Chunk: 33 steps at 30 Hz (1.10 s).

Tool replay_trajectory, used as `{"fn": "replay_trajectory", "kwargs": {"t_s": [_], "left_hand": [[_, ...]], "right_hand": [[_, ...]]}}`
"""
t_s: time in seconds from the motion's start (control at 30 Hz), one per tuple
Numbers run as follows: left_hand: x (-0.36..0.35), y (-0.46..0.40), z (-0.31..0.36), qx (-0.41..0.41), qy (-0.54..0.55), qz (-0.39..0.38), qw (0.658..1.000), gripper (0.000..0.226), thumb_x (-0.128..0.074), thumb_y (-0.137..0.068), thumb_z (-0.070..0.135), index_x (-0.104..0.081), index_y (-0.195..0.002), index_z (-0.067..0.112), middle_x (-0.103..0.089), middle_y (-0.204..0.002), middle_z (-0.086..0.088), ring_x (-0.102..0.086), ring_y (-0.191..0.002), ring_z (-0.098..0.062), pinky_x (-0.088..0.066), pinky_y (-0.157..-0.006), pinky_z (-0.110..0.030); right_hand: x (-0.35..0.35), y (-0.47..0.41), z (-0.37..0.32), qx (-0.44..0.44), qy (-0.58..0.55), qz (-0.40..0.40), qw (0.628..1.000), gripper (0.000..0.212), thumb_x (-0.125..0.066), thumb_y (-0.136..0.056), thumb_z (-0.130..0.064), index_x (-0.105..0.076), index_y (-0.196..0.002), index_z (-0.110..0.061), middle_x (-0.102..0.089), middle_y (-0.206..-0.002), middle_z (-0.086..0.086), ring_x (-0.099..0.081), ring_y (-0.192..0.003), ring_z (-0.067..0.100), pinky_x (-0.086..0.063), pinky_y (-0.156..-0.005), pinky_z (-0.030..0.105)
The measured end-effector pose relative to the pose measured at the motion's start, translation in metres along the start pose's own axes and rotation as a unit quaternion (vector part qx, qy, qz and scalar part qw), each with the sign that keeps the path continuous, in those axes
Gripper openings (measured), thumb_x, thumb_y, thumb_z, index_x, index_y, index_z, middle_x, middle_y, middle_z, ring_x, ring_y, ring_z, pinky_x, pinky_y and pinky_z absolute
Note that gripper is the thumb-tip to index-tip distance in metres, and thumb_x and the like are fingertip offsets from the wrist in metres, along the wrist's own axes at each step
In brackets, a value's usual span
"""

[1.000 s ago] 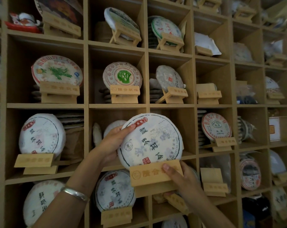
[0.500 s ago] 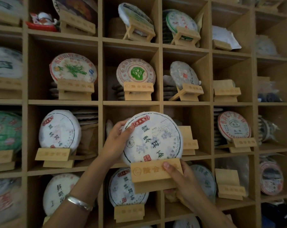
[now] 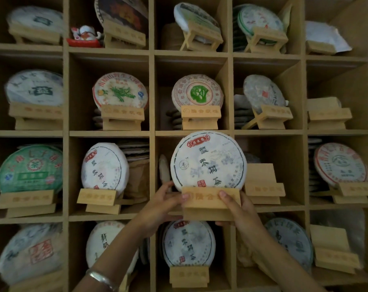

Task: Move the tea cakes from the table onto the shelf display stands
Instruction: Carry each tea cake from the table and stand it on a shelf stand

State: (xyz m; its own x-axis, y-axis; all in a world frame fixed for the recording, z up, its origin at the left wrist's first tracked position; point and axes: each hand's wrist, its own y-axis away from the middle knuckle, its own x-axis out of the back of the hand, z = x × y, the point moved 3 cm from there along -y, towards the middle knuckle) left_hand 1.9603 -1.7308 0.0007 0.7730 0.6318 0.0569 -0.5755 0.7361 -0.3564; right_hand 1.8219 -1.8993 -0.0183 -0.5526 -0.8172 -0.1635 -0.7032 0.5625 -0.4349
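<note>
You hold the wooden stand from both sides so the white tea cake leaning on it stays upright as the pair goes to the middle compartment of the shelf. Your left hand pinches the stand's left end, thumb on the front board; your right hand grips its right end, thumb on the front, fingers curled beneath. The cake sits in the stand's lip, its top edge overlapping the shelf board above. Just right, an empty stand already occupies the same compartment, and a cake on edge stands at left, so the gap looks tight.
</note>
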Motion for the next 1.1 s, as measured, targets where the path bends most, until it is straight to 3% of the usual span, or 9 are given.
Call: {"fn": "replay_trajectory", "kwargs": {"t_s": [0.1, 0.27, 0.37, 0.47, 0.63, 0.7, 0.83, 0.97, 1.1], "left_hand": [[-0.002, -0.010, -0.003, -0.030, 0.028, 0.027, 0.999, 0.063, -0.089, -0.066, 0.033, -0.060, -0.122, 0.027, -0.074, -0.112, -0.003, -0.072, -0.101, -0.020, -0.061, -0.072, -0.038], [0.002, -0.025, -0.011, -0.027, 0.048, 0.062, 0.997, 0.060, -0.085, -0.068, 0.025, -0.060, -0.122, 0.019, -0.075, -0.109, -0.005, -0.073, -0.097, -0.018, -0.060, -0.068, -0.033], [0.007, -0.035, -0.014, -0.023, 0.046, 0.078, 0.996, 0.058, -0.084, -0.071, 0.020, -0.058, -0.123, 0.017, -0.075, -0.109, -0.007, -0.073, -0.098, -0.019, -0.060, -0.068, -0.036], [0.013, -0.044, -0.018, -0.013, 0.044, 0.090, 0.995, 0.055, -0.083, -0.075, 0.015, -0.058, -0.124, 0.016, -0.073, -0.113, -0.010, -0.072, -0.100, -0.021, -0.061, -0.071, -0.039], [0.022, -0.061, -0.027, -0.008, 0.030, 0.083, 0.996, 0.050, -0.083, -0.076, 0.013, -0.059, -0.119, 0.020, -0.074, -0.108, -0.007, -0.074, -0.091, -0.015, -0.060, -0.065, -0.031], [0.024, -0.067, -0.033, 0.000, 0.024, 0.075, 0.997, 0.047, -0.081, -0.077, 0.013, -0.059, -0.118, 0.021, -0.076, -0.103, -0.004, -0.074, -0.089, -0.013, -0.059, -0.064, -0.030], [0.031, -0.080, -0.045, 0.007, 0.021, 0.061, 0.998, 0.050, -0.081, -0.078, 0.016, -0.056, -0.120, 0.025, -0.074, -0.108, -0.005, -0.073, -0.094, -0.013, -0.059, -0.067, -0.028], [0.036, -0.093, -0.056, 0.011, 0.013, 0.059, 0.998, 0.048, -0.080, -0.079, 0.014, -0.054, -0.117, 0.030, -0.073, -0.110, -0.003, -0.073, -0.093, -0.012, -0.059, -0.068, -0.026], [0.036, -0.100, -0.067, 0.011, 0.028, 0.058, 0.998, 0.047, -0.077, -0.082, 0.018, -0.052, -0.119, 0.035, -0.069, -0.116, -0.001, -0.071, -0.096, -0.010, -0.058, -0.070, -0.023]], "right_hand": [[-0.005, -0.016, 0.000, -0.004, 0.003, -0.020, 1.000, 0.054, -0.076, -0.057, -0.055, -0.059, -0.105, -0.037, -0.066, -0.111, -0.001, -0.066, -0.100, 0.019, -0.060, -0.056, 0.031], [-0.009, -0.043, 0.012, -0.035, 0.025, -0.047, 0.998, 0.044, -0.073, -0.074, -0.047, -0.057, -0.112, -0.033, -0.061, -0.118, 0.001, -0.063, -0.104, 0.021, -0.061, -0.060, 0.033], [-0.010, -0.059, 0.017, -0.048, 0.048, -0.066, 0.995, 0.039, -0.068, -0.086, -0.044, -0.058, -0.120, -0.027, -0.062, -0.120, 0.001, -0.062, -0.106, 0.019, -0.062, -0.071, 0.038], [-0.008, -0.073, 0.020, -0.021, 0.139, -0.063, 0.988, 0.035, -0.066, -0.087, -0.051, -0.059, -0.115, -0.031, -0.064, -0.116, -0.008, -0.059, -0.105, 0.008, -0.051, -0.084, 0.026], [-0.007, -0.091, 0.032, -0.029, 0.163, -0.089, 0.982, 0.014, -0.067, -0.088, -0.045, -0.062, -0.097, -0.035, -0.067, -0.109, -0.012, -0.062, -0.099, 0.003, -0.051, -0.076, 0.018], [-0.007, -0.096, 0.039, -0.039, 0.166, -0.089, 0.981, 0.014, -0.066, -0.088, -0.046, -0.062, -0.095, -0.036, -0.066, -0.105, -0.014, -0.062, -0.096, 0.003, -0.052, -0.074, 0.019], [-0.007, -0.108, 0.046, -0.045, 0.177, -0.104, 0.978, 0.011, -0.066, -0.089, -0.045, -0.060, -0.095, -0.039, -0.064, -0.099, -0.021, -0.060, -0.088, -0.005, -0.047, -0.057, 0.006], [-0.005, -0.124, 0.057, -0.044, 0.196, -0.113, 0.973, 0.033, -0.068, -0.087, -0.047, -0.059, -0.116, -0.033, -0.064, -0.112, -0.016, -0.059, -0.098, -0.003, -0.048, -0.065, 0.006], [-0.006, -0.133, 0.068, -0.045, 0.188, -0.089, 0.977, 0.020, -0.071, -0.084, -0.047, -0.059, -0.098, -0.038, -0.064, -0.100, -0.023, -0.060, -0.086, -0.009, -0.044, -0.056, 0.000]]}}
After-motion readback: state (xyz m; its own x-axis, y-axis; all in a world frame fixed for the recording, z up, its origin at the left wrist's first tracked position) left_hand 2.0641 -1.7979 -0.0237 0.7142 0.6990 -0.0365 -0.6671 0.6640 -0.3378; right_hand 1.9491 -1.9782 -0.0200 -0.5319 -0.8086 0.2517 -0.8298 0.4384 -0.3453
